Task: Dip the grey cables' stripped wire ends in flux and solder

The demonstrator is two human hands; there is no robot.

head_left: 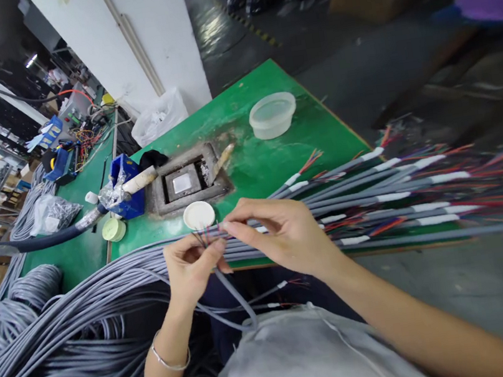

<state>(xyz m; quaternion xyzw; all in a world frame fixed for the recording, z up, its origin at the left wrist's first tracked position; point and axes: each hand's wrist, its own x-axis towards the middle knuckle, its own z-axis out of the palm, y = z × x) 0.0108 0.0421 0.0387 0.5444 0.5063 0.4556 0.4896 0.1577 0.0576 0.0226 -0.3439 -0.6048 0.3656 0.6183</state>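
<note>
Now holding a gray cable in left hand at the near edge of the table, aiming its wires far, slanting its length near-right; pinching narrowly with right hand, cannot tell on what

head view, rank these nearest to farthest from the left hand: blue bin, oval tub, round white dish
1. Round white dish: on the green table, just beyond the left hand.
2. Blue bin: farther back on the table, to the left.
3. Oval tub: farthest, toward the table's far right.
</note>
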